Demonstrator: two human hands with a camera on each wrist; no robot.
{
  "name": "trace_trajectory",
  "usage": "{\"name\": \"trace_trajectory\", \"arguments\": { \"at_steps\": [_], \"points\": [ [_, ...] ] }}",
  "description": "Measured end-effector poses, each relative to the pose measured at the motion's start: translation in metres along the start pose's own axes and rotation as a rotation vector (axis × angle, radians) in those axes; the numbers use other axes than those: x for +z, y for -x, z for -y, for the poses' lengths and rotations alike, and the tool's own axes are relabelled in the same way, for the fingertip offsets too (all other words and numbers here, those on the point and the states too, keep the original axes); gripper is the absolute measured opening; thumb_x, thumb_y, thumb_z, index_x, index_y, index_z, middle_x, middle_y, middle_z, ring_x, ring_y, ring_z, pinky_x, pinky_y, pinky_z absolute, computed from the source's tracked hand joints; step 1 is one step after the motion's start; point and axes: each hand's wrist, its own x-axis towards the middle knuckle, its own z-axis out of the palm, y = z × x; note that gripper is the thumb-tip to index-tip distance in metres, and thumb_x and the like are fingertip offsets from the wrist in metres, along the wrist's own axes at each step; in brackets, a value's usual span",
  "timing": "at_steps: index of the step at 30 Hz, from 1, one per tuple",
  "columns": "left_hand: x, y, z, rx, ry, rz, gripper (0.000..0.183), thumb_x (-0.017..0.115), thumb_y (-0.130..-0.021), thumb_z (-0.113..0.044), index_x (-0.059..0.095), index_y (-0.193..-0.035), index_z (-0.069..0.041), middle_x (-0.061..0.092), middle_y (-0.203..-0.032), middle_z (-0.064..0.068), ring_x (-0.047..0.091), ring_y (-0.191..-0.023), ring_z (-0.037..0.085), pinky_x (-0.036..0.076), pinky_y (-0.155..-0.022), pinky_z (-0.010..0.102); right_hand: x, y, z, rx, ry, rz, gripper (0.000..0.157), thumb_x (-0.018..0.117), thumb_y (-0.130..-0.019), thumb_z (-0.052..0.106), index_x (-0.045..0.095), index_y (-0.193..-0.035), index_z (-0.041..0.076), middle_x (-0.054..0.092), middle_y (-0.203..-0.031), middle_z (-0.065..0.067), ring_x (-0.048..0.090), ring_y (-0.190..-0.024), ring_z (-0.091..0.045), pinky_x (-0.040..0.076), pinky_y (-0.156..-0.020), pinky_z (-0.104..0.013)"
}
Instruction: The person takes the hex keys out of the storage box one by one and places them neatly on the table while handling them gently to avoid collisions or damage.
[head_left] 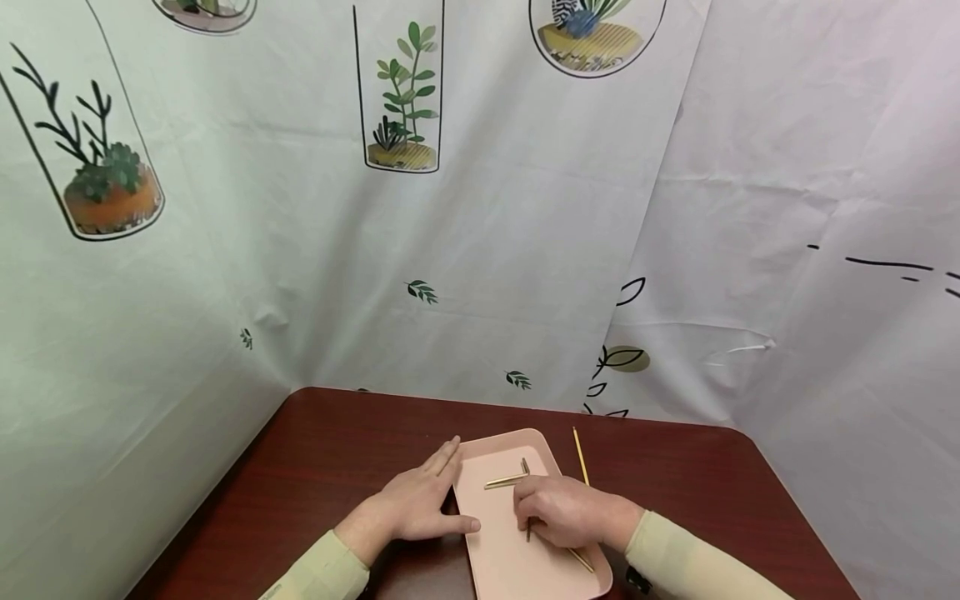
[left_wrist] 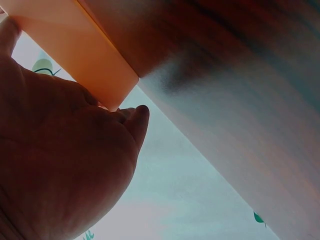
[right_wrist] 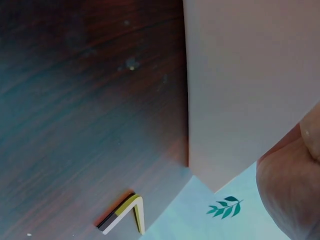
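Note:
A shallow pink tray (head_left: 498, 567) lies on the dark red table. My left hand (head_left: 420, 500) rests along its left edge, fingers fairly straight and thumb reaching over the rim. In the left wrist view, that hand (left_wrist: 65, 155) is beside the tray's side wall (left_wrist: 95, 60). Inside the tray, my right hand (head_left: 558, 507) has curled fingers around a thin metal rod (head_left: 528, 533), mostly hidden under them. A gold-coloured rod (head_left: 504, 482) and a short darker one (head_left: 525, 466) lie just beyond the fingertips. Another gold rod (head_left: 581, 560) shows below the wrist.
A thin yellow stick (head_left: 581, 454) lies on the table (head_left: 675, 475) right of the tray. In the right wrist view a bent yellow piece (right_wrist: 127, 212) appears on the tabletop. Printed white fabric (head_left: 487, 250) hangs behind the table and at its sides.

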Motion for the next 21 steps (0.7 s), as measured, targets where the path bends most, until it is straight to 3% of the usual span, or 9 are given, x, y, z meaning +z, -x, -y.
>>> {"name": "trace_trajectory", "arguments": {
  "at_steps": [21],
  "points": [
    [0.001, -0.0009, 0.0006, 0.002, 0.003, 0.0, 0.119, 0.046, -0.085, -0.087, 0.016, -0.164, -0.004, 0.009, -0.172, 0.011, 0.019, -0.156, 0.024, 0.049, -0.101, 0.045, 0.0022, -0.0004, -0.0009, 0.035, 0.008, -0.007, 0.019, 0.081, -0.083, 0.007, 0.074, -0.082, 0.024, 0.059, -0.088, 0.011, 0.052, -0.082, 0.006, 0.043, -0.076, -0.008]
  ]
}}
